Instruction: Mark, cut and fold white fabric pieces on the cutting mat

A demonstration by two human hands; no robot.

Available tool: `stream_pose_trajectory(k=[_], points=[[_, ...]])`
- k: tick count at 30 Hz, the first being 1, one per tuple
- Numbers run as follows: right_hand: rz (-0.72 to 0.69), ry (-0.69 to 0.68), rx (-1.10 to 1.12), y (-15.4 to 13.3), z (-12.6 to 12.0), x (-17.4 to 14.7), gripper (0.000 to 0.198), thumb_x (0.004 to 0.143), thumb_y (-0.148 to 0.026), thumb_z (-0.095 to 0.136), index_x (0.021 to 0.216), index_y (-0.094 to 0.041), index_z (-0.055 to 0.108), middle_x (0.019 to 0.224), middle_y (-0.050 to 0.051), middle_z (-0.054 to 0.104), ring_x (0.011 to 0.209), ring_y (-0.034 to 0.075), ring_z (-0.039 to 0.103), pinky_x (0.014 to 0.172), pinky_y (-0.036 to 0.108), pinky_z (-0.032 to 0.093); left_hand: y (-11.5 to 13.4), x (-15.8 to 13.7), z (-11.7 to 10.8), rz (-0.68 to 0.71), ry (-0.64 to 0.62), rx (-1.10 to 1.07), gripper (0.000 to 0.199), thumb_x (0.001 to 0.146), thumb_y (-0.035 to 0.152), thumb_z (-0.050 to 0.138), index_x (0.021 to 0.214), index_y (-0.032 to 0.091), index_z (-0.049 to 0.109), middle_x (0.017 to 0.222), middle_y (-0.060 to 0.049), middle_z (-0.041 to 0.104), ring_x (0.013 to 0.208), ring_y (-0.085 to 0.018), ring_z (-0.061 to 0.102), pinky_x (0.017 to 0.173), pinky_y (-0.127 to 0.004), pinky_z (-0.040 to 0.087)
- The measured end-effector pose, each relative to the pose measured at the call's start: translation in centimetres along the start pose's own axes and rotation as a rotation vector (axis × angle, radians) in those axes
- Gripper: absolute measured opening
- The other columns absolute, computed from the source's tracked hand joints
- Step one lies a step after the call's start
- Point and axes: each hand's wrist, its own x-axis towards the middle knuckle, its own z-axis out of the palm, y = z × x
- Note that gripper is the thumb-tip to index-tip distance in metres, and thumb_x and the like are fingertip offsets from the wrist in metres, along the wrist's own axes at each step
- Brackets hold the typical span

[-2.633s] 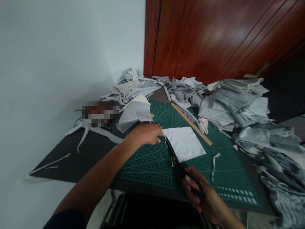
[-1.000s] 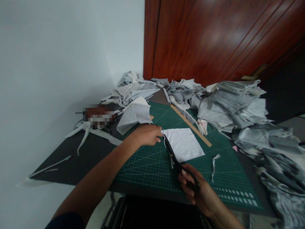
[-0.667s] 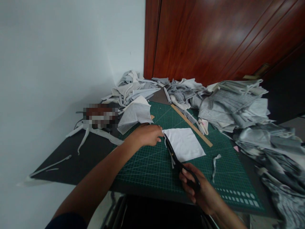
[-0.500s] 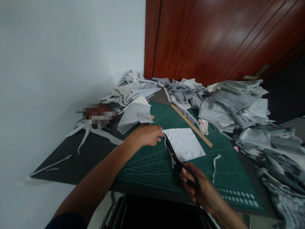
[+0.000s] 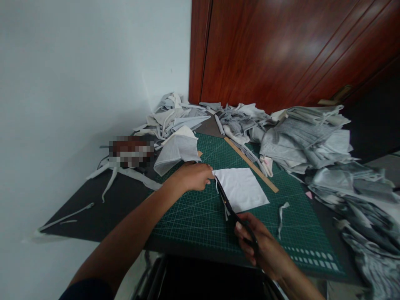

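Observation:
A roughly square piece of white fabric (image 5: pixel 245 189) lies on the green cutting mat (image 5: pixel 193 221). My left hand (image 5: pixel 197 176) is closed on the fabric's far left corner, fingertips pinching it. Black scissors (image 5: pixel 228 205) are in my right hand (image 5: pixel 258 241), with fingers wrapped around the handles. Along the left edge of the white fabric run the blades, their tips close to my left fingers. A narrow trimmed strip hangs on the near side of the blades, partly hidden by them.
A wooden ruler (image 5: pixel 251 164) lies behind the fabric. Grey fabric piles (image 5: pixel 300 137) stand at the right and back, with more fabric pieces (image 5: pixel 179 148) at the left. A curled white scrap (image 5: pixel 281 218) rests right of the scissors. A wall and a wooden door (image 5: pixel 265 50) bound the table.
The scissor handles have drawn closer together as my right hand squeezed. My left hand and the white fabric stay in place.

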Motion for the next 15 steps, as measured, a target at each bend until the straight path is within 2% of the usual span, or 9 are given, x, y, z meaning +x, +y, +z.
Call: stream_pose_trajectory(k=[5, 8, 11, 13, 15], points=[[0.042, 0.012, 0.063, 0.9, -0.2, -1.0, 0.058, 0.067, -0.062, 0.085, 0.100, -0.026, 0.053, 0.067, -0.011, 0.051, 0.041, 0.003, 0.034, 0.031, 0.013, 0.029, -0.1, -0.1, 0.1, -0.004, 0.020, -0.002, 0.012, 0.090, 0.025, 0.061, 0.094, 0.026, 0.073, 0.108, -0.003, 0.071, 0.092, -0.022, 0.067, 0.068, -0.031, 0.045], [0.111, 0.024, 0.136, 2.4, -1.7, -2.8, 0.063, 0.063, -0.064, 0.087, 0.103, -0.028, 0.054, 0.063, -0.012, 0.050, 0.038, 0.003, 0.033, 0.030, 0.013, 0.026, 0.2, 0.1, -0.1, -0.056, 0.038, 0.003, 0.016, 0.094, 0.029, 0.058, 0.089, 0.023, 0.071, 0.101, -0.005, 0.072, 0.090, -0.024, 0.067, 0.070, -0.033, 0.047], [0.131, 0.046, 0.224, 3.4, -3.7, -4.8, 0.065, 0.065, -0.061, 0.088, 0.112, -0.028, 0.057, 0.064, -0.009, 0.056, 0.038, 0.001, 0.035, 0.035, 0.012, 0.024, 1.4, 0.6, -0.1, -0.093, 0.104, 0.035, 0.020, 0.098, 0.028, 0.054, 0.091, 0.019, 0.071, 0.099, -0.008, 0.071, 0.100, -0.026, 0.066, 0.082, -0.037, 0.050], [0.093, 0.093, 0.244, 3.1, -4.9, -5.8, 0.067, 0.064, -0.059, 0.090, 0.114, -0.028, 0.058, 0.064, -0.008, 0.056, 0.039, 0.000, 0.036, 0.037, 0.012, 0.025, 2.8, 1.0, 0.5, -0.103, 0.214, 0.039, 0.020, 0.099, 0.030, 0.056, 0.106, 0.018, 0.070, 0.112, -0.011, 0.068, 0.114, -0.028, 0.061, 0.094, -0.040, 0.048], [0.048, 0.177, 0.211, 2.3, -5.6, -6.2, 0.065, 0.064, -0.060, 0.089, 0.113, -0.028, 0.058, 0.065, -0.008, 0.055, 0.040, 0.001, 0.036, 0.037, 0.012, 0.026, 4.5, 1.2, 1.7, -0.042, 0.261, -0.003, 0.043, 0.098, 0.041, 0.060, 0.138, 0.023, 0.057, 0.136, -0.012, 0.060, 0.125, -0.029, 0.055, 0.101, -0.042, 0.046]])
